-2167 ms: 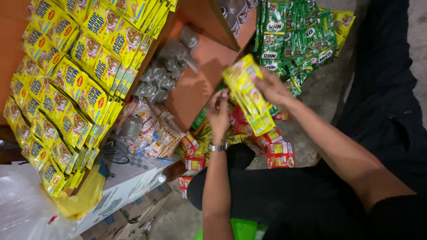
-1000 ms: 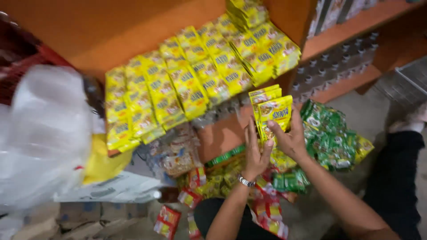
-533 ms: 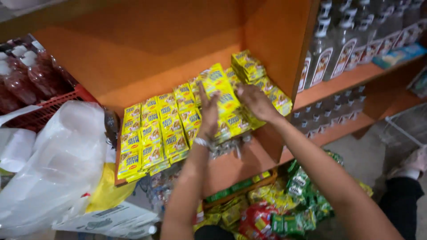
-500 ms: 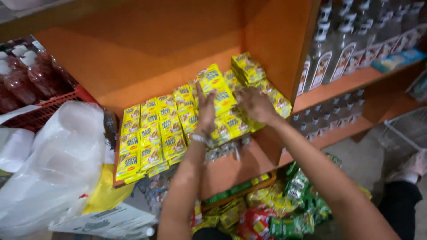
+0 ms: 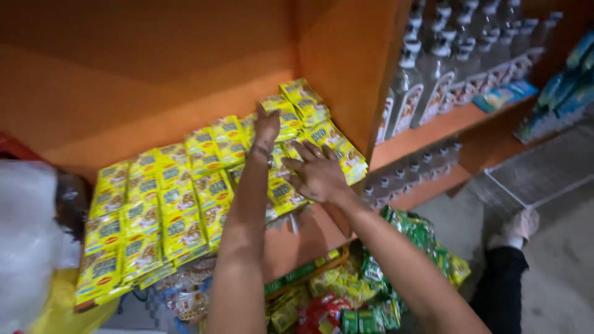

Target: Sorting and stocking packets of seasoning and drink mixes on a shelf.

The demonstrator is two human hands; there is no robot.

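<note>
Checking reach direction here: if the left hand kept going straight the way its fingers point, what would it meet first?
The left hand already lies on the yellow foil sachet packs; straight on come the stacked yellow packs, then probably the orange shelf back wall.

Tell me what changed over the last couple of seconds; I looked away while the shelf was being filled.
The strip of yellow packets that both hands held low, above the floor pile, went up onto the orange shelf. Now the left hand and right hand press flat on the yellow packets, gripping nothing. The packet rows to the left, the bottles and the green packets stayed put.
</note>
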